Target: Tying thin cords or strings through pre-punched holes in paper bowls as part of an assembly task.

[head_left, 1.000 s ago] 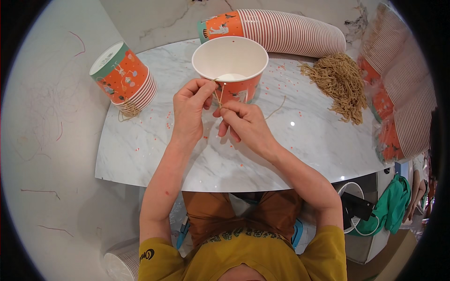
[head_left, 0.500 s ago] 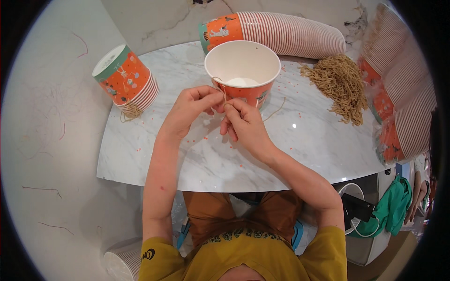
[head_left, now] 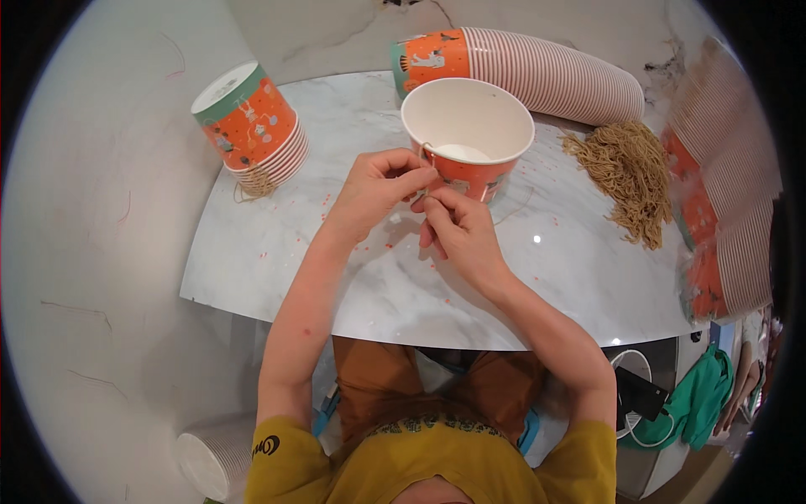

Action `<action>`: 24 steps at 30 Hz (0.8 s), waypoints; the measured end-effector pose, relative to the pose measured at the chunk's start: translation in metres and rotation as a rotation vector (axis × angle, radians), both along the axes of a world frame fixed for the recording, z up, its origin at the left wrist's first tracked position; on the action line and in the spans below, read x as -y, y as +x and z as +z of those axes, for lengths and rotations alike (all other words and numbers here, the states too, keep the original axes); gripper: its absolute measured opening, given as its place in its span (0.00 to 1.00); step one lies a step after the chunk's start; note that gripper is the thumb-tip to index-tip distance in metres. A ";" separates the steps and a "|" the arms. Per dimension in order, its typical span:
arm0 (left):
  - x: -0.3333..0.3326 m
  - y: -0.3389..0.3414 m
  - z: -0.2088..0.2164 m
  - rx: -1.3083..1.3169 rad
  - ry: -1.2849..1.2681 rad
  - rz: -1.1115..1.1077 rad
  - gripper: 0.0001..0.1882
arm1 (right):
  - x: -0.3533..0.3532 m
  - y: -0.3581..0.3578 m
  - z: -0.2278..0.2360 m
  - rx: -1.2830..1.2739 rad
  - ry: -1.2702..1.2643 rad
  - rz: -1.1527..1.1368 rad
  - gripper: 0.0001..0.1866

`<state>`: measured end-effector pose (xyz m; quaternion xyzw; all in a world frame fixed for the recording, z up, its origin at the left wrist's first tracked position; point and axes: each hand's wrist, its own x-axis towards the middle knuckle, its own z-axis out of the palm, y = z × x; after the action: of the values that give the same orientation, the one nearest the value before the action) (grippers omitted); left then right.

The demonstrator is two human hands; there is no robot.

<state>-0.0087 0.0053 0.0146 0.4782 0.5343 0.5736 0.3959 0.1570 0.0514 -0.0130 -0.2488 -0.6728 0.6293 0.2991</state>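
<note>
A large round paper tub (head_left: 480, 176), orange outside and white inside, stands upright on the table in front of me. A thin tan string (head_left: 427, 151) passes over its near left rim and runs down the outside to my fingers. My left hand (head_left: 376, 189) pinches the string between thumb and fingers just below the rim. Close beside it, lower and to the right, my right hand (head_left: 462, 228) is closed at the fingertips on the string's lower part, which the fingers mostly hide. Another loose string (head_left: 516, 206) lies on the table right of the tub.
Nested upside-down tubs (head_left: 252, 126) stand at the left with string at their base. A long stack of tubs (head_left: 546, 76) lies behind. At the right are a heap of tan strings (head_left: 634, 176) and plastic-wrapped tub stacks (head_left: 729, 227). Orange specks dot the marble-patterned table (head_left: 353, 294).
The view has shifted, so the table's things sit farther right in the picture. Both hands stay at the tub's rim on the string, with slight finger movement; less string shows between them.
</note>
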 end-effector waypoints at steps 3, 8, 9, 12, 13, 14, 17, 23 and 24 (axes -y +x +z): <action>-0.004 0.002 -0.008 -0.149 0.060 0.117 0.09 | -0.002 0.000 -0.001 -0.017 0.018 -0.018 0.13; -0.005 0.010 -0.013 -1.195 0.504 0.466 0.08 | -0.006 -0.001 -0.001 -0.052 0.017 -0.016 0.13; -0.006 0.010 -0.013 -1.193 0.505 0.464 0.08 | -0.005 -0.001 -0.001 -0.051 0.035 -0.007 0.13; -0.010 0.010 -0.015 -1.269 0.637 0.485 0.06 | -0.008 0.002 0.001 -0.055 0.077 0.000 0.13; -0.011 0.010 -0.018 -1.149 0.588 0.465 0.07 | -0.009 0.003 0.001 -0.061 0.102 0.000 0.13; -0.011 0.010 -0.019 -1.034 0.536 0.446 0.08 | -0.008 0.003 0.002 -0.062 0.101 0.000 0.13; -0.005 -0.007 -0.013 -0.178 0.074 0.132 0.09 | -0.003 0.001 0.006 -0.077 0.064 -0.010 0.12; 0.002 -0.017 0.007 -0.043 -0.150 -0.073 0.08 | 0.000 0.005 0.006 -0.065 -0.070 -0.023 0.12; 0.002 -0.016 0.006 -0.025 -0.165 -0.122 0.08 | -0.002 0.004 0.004 -0.069 -0.064 -0.022 0.13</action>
<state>-0.0244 0.0028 0.0209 0.4826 0.5547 0.4966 0.4614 0.1606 0.0529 -0.0091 -0.2438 -0.6388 0.6555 0.3208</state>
